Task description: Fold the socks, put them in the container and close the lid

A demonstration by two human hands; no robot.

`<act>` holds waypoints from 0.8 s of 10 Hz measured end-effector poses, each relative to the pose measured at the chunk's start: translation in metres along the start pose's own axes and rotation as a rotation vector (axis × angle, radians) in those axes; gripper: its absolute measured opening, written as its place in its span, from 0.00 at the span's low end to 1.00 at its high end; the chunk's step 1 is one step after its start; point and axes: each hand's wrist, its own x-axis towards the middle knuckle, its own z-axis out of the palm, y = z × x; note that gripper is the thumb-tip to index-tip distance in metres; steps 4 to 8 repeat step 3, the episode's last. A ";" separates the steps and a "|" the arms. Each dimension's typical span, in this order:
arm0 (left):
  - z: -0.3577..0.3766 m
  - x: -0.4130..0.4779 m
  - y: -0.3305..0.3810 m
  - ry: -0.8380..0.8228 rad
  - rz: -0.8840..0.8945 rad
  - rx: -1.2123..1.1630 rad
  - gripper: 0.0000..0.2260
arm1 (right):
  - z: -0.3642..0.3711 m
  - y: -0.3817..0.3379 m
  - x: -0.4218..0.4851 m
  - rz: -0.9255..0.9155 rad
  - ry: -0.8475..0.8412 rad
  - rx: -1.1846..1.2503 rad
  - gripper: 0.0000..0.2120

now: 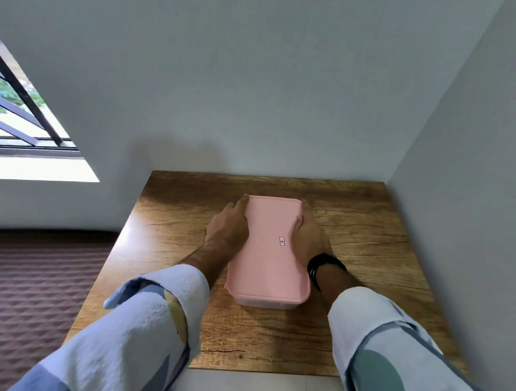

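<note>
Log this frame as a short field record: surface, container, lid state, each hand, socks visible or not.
surface: wooden table
container: translucent box, mid-table
lid: pink lid lying on the box, small sticker on top
left hand: left hand against the lid's left edge
right hand: right hand on the lid's right edge, black wristband
socks: none visible

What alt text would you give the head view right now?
Both hands, left and right, press on the long sides of a pink lid seated on its container, on a wooden table in a grey-walled corner. No socks are visible.
</note>
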 end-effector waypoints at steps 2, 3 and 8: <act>-0.013 0.000 0.002 -0.093 -0.024 0.005 0.26 | -0.003 -0.006 0.003 0.018 -0.052 0.009 0.25; -0.035 -0.020 0.002 0.023 -0.043 0.048 0.26 | -0.022 -0.009 -0.007 0.015 -0.089 -0.072 0.26; -0.035 -0.020 0.002 0.023 -0.043 0.048 0.26 | -0.022 -0.009 -0.007 0.015 -0.089 -0.072 0.26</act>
